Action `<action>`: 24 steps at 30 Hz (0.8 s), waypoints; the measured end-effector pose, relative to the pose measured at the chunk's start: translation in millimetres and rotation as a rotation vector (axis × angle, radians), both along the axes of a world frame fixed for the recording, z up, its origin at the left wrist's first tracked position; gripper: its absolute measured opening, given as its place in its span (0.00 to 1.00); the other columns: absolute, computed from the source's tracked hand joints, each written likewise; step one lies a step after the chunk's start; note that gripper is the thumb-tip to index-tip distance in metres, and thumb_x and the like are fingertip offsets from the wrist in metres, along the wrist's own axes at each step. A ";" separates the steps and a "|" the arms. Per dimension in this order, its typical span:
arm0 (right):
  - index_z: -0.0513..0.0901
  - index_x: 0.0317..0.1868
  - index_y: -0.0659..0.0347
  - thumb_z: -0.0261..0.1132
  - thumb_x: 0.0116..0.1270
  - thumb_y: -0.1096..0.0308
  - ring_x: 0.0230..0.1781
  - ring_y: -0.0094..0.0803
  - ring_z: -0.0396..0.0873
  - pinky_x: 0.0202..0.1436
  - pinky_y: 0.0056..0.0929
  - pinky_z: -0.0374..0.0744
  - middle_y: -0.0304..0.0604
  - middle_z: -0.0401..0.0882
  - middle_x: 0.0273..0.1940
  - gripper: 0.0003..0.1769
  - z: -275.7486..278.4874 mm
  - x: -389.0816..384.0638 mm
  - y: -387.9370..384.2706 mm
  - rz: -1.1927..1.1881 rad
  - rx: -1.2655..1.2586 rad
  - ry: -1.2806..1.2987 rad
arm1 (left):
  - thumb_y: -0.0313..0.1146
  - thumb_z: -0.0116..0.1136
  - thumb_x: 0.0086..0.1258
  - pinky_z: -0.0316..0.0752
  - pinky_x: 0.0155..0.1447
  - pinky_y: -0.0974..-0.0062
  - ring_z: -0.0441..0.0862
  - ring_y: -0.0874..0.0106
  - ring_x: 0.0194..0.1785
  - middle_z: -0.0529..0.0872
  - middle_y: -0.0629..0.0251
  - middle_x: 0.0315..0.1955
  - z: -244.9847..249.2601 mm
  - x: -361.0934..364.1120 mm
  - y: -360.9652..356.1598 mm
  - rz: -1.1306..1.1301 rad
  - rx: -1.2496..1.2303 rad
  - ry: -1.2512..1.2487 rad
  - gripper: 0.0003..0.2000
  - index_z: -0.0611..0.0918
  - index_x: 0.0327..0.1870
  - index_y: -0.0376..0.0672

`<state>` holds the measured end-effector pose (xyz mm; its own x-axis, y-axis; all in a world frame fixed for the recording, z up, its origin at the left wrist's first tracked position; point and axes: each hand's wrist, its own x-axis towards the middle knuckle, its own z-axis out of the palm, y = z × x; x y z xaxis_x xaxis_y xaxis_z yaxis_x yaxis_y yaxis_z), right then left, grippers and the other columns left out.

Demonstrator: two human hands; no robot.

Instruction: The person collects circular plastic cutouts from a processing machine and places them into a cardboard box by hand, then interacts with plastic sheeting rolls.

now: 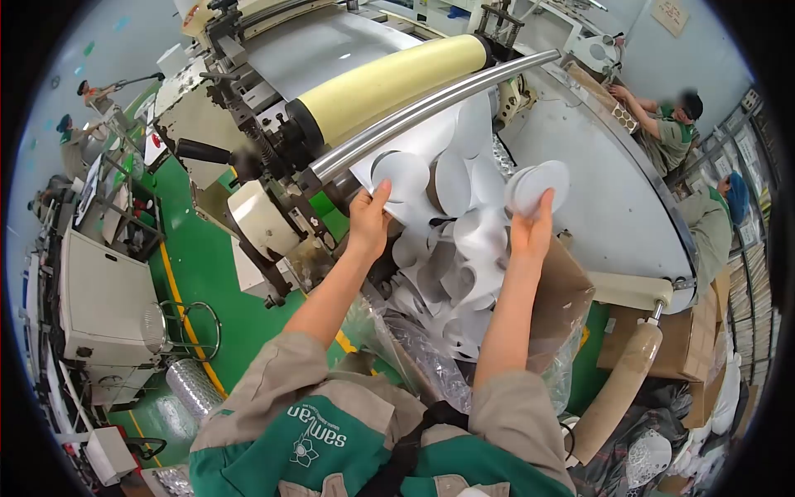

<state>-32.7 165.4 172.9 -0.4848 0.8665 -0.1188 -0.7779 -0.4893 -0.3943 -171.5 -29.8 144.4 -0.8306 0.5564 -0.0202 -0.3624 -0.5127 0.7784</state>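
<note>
Several round white discs (538, 189) are fanned in my right hand (532, 234), gripped between thumb and fingers. On the other side, my left hand (370, 222) pinches the lower left edge of another round disc (400, 176), its thumb on the front; the other fingers are partly hidden. That disc lies against a silvery-white sheet (422, 149) coming down from under the metal bar. A round piece (450, 184) stands out from the sheet between my hands. Below, the sheet's scrap with round holes (451, 282) falls in folds into a plastic-lined cardboard box (563, 294).
A machine with a yellow roller (393, 87) and a shiny metal bar (435, 116) stands ahead. On the right are a grey-white table (571, 132), a cardboard tube (617, 393) and cartons (662, 344). Co-workers (675, 132) work at far right and far left. A cabinet (112, 290) stands left.
</note>
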 end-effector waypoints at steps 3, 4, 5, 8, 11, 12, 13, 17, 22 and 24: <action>0.69 0.53 0.69 0.62 0.61 0.64 0.51 0.30 0.71 0.57 0.34 0.68 0.44 0.73 0.50 0.24 -4.3 12.5 -7.8 0.109 0.338 -0.096 | 0.35 0.54 0.66 0.75 0.45 0.74 0.79 0.74 0.42 0.81 0.65 0.38 -1.0 14.6 -4.9 -0.072 -0.039 -0.031 0.11 0.76 0.43 0.38; 0.71 0.51 0.69 0.63 0.60 0.65 0.48 0.29 0.71 0.55 0.32 0.69 0.43 0.74 0.47 0.22 -11.2 10.5 -9.9 0.250 0.487 -0.267 | 0.35 0.55 0.65 0.73 0.39 0.77 0.77 0.78 0.39 0.81 0.66 0.35 -4.6 22.9 -2.7 -0.050 -0.097 -0.019 0.10 0.75 0.39 0.38; 0.73 0.48 0.69 0.64 0.59 0.66 0.46 0.27 0.72 0.52 0.29 0.70 0.42 0.76 0.44 0.20 -22.2 7.6 -12.7 0.388 0.631 -0.438 | 0.35 0.55 0.65 0.73 0.38 0.77 0.77 0.78 0.38 0.80 0.66 0.36 -5.3 35.0 -3.5 -0.099 -0.099 -0.043 0.11 0.75 0.41 0.38; 0.75 0.46 0.68 0.65 0.56 0.74 0.38 0.25 0.76 0.47 0.25 0.73 0.40 0.79 0.40 0.16 -20.6 13.5 -38.9 0.524 0.973 -0.762 | 0.35 0.55 0.65 0.73 0.39 0.77 0.76 0.77 0.37 0.79 0.64 0.39 8.8 45.3 -1.1 -0.180 -0.196 -0.172 0.13 0.72 0.45 0.38; 0.72 0.50 0.69 0.64 0.55 0.76 0.45 0.30 0.75 0.49 0.28 0.74 0.44 0.77 0.44 0.20 -45.9 31.5 -10.3 0.150 0.524 -0.590 | 0.35 0.56 0.64 0.75 0.45 0.74 0.78 0.73 0.41 0.78 0.61 0.42 13.5 16.3 1.3 -0.089 -0.131 -0.091 0.17 0.70 0.50 0.37; 0.71 0.52 0.69 0.64 0.55 0.76 0.47 0.32 0.74 0.50 0.29 0.74 0.45 0.76 0.45 0.22 -45.8 32.7 -4.6 0.058 0.442 -0.438 | 0.35 0.56 0.64 0.75 0.46 0.72 0.78 0.71 0.42 0.78 0.61 0.43 14.0 4.7 4.7 0.007 -0.032 0.008 0.18 0.70 0.51 0.37; 0.70 0.52 0.70 0.64 0.55 0.76 0.48 0.33 0.75 0.51 0.30 0.74 0.46 0.76 0.47 0.23 -30.3 24.6 -8.7 0.053 0.445 -0.367 | 0.34 0.55 0.65 0.73 0.50 0.72 0.77 0.71 0.45 0.78 0.62 0.44 14.1 -3.6 5.7 -0.013 -0.010 0.041 0.17 0.71 0.51 0.37; 0.70 0.51 0.72 0.66 0.54 0.74 0.47 0.34 0.75 0.52 0.30 0.73 0.50 0.76 0.47 0.24 38.6 -33.4 -31.3 0.339 0.624 -0.288 | 0.31 0.52 0.66 0.70 0.55 0.73 0.76 0.73 0.49 0.79 0.66 0.46 20.6 -0.5 4.8 -0.037 -0.035 0.094 0.13 0.74 0.50 0.39; 0.73 0.49 0.73 0.68 0.54 0.70 0.46 0.31 0.75 0.50 0.28 0.73 0.48 0.76 0.46 0.24 29.4 -62.7 -42.7 0.763 0.667 -0.513 | 0.29 0.46 0.68 0.69 0.57 0.71 0.75 0.72 0.50 0.78 0.63 0.48 19.8 7.1 -6.3 -0.198 0.012 0.095 0.13 0.72 0.52 0.40; 0.73 0.50 0.70 0.67 0.56 0.70 0.48 0.31 0.74 0.52 0.29 0.72 0.46 0.76 0.47 0.23 13.6 -47.9 -37.6 0.602 0.548 -0.401 | 0.30 0.46 0.68 0.65 0.59 0.71 0.72 0.71 0.54 0.75 0.62 0.50 21.2 23.2 -8.5 -0.264 -0.001 -0.012 0.15 0.69 0.55 0.39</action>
